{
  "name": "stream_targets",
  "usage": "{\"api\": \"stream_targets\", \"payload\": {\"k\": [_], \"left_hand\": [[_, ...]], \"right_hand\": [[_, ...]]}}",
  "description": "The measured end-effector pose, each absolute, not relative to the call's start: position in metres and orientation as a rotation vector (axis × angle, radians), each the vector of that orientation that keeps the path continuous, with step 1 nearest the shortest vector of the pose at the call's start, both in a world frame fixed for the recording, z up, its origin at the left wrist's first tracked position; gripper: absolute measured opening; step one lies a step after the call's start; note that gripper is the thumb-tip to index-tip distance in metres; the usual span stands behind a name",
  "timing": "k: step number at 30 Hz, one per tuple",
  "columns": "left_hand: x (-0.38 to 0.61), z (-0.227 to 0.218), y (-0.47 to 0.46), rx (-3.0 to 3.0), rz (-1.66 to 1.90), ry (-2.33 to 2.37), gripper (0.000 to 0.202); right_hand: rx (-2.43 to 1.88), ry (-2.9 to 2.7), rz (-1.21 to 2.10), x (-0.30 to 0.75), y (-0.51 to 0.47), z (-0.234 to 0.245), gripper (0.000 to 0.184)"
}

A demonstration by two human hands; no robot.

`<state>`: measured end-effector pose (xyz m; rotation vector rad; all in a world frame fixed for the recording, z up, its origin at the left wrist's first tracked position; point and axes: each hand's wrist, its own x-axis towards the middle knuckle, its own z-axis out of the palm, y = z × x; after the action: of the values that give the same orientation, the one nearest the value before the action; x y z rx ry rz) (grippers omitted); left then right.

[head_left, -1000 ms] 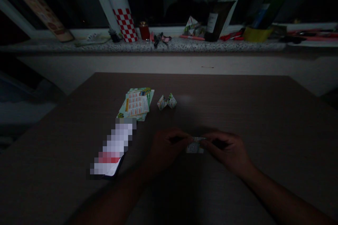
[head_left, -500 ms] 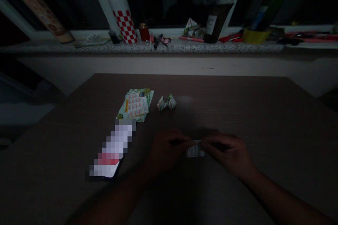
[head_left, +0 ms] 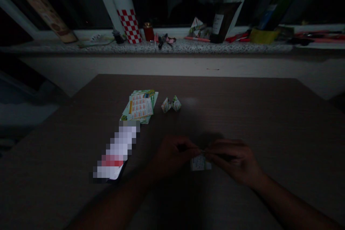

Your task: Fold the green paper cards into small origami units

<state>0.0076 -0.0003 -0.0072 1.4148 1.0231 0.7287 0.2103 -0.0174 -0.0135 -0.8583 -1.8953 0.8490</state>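
A small folded piece of printed paper (head_left: 198, 163) hangs between my two hands above the dim table. My left hand (head_left: 175, 152) pinches its upper edge between thumb and fingertips. From the other side my right hand (head_left: 234, 156) pinches the same edge, its fingertips almost meeting the left ones. The paper's top is partly covered by the fingers; its lower part shows lines of print and a pale green corner. Beyond my hands, a folded paper shape (head_left: 171, 104) with two pointed lobes rests on the table, beside a stack of printed cards (head_left: 140, 107).
A phone with a blurred screen (head_left: 118, 151) lies left of my hands on the brown table (head_left: 242, 107). Along the granite windowsill (head_left: 151, 48) stand a white bottle with red checks (head_left: 128, 23), a small red jar (head_left: 148, 32), a dark pouch (head_left: 222, 23) and a green bottle (head_left: 285, 0).
My hands have come closer together along the paper's top edge and moved slightly down toward me. The paper has dropped a little with them. The whole view has shifted slightly.
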Motion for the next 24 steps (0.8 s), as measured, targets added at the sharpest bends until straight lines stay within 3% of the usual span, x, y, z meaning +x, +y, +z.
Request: {"api": "stream_targets", "payload": {"k": [9,13,17,24], "left_hand": [[0.009,-0.006,0.002,1.480,0.604,1.051,0.019],[0.012,-0.007,-0.003,1.547,0.755,1.058,0.021],[0.013,-0.007,-0.006,1.498,0.936,1.081,0.019],[0.009,-0.004,-0.005,1.772,0.863,1.030,0.017]], "right_hand": [[-0.902,-1.875,0.870,0.209,-0.016,-0.014,0.009],[-1.040,-1.714,0.919,0.206,-0.015,-0.018,0.006],[-1.057,-1.600,1.061,0.205,-0.016,-0.022,0.022],[-0.965,-1.718,0.915,0.210,-0.014,-0.019,0.010]]}}
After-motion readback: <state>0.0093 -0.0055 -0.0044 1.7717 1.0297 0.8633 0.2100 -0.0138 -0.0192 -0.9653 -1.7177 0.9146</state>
